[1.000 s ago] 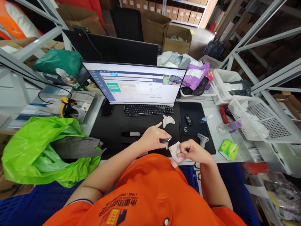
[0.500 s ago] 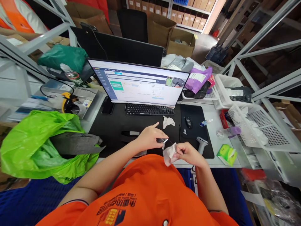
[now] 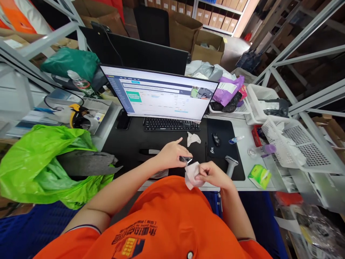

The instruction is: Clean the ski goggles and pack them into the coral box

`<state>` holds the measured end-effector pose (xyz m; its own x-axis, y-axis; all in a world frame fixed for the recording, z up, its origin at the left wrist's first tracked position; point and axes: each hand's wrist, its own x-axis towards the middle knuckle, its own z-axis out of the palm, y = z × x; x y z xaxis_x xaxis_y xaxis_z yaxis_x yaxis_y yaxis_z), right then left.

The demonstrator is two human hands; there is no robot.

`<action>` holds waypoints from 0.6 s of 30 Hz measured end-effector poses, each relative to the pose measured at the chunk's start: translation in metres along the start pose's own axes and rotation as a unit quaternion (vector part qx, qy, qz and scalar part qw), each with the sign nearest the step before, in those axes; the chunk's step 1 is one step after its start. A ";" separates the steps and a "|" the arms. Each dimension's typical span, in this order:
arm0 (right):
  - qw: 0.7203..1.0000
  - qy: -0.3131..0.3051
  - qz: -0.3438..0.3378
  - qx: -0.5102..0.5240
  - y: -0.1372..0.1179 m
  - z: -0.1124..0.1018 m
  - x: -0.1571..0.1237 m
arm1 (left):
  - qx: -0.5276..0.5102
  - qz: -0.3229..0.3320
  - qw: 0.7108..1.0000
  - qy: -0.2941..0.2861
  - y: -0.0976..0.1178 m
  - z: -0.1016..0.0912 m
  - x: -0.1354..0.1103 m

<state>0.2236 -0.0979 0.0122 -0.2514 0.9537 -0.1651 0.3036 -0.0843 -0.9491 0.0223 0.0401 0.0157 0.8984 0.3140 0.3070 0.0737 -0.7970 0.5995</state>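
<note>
My left hand [image 3: 174, 154] pinches a small black object with a shiny silver edge [image 3: 185, 159] between thumb and fingers, and I cannot make out its kind. Close beside it, my right hand [image 3: 212, 174] is closed on a white tissue [image 3: 192, 175]. This tissue hangs crumpled against the small black object, hiding part of it. Both hands are above the front of the black desk mat [image 3: 125, 144], just before my orange shirt. A second crumpled tissue [image 3: 193, 138] lies on the mat beyond my left hand.
Beyond the mat stand a keyboard [image 3: 172, 124] and a lit monitor [image 3: 161, 95]. On the right are a mouse [image 3: 216, 139], a scanner [image 3: 231, 165], a green tissue pack [image 3: 259, 176] and white baskets [image 3: 309, 147]. A green plastic bag [image 3: 35, 162] bulges at the left.
My right hand has shifted slightly left with the tissue, which now covers more of the small black object. My left hand has barely moved.
</note>
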 end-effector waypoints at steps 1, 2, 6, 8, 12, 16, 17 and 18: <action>1.000 -0.026 -0.002 0.007 0.000 -0.007 -0.005 | -0.011 -0.007 1.000 0.001 -0.001 -0.001 -0.001; 0.999 -0.037 -0.005 0.007 0.000 -0.012 -0.009 | -0.018 -0.011 1.000 0.002 -0.002 -0.002 -0.002; 1.000 -0.010 0.004 -0.029 -0.006 -0.012 -0.009 | -0.010 -0.005 1.000 -0.009 0.000 -0.002 0.003; 0.998 0.040 0.020 -0.043 -0.008 -0.001 -0.002 | 0.025 0.026 0.999 -0.025 0.002 0.000 0.008; 0.978 0.191 0.008 -0.082 -0.006 0.021 0.015 | 0.135 0.100 0.985 -0.044 0.003 0.005 0.013; 0.989 0.123 -0.018 -0.080 0.003 0.018 0.011 | 0.122 0.087 0.989 -0.019 -0.002 -0.001 0.006; 0.994 0.079 -0.024 -0.069 0.005 0.014 0.007 | 0.097 0.073 0.992 -0.015 -0.004 -0.004 0.004; 0.997 0.043 -0.028 -0.057 0.007 0.009 0.003 | 0.070 0.059 0.996 -0.014 -0.005 -0.006 0.001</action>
<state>0.2163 -0.0985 0.0028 -0.1927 0.9776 -0.0851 0.3956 -0.0020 -0.9184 0.0203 0.0478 0.0176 0.9159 0.2011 0.3473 0.0247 -0.8920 0.4513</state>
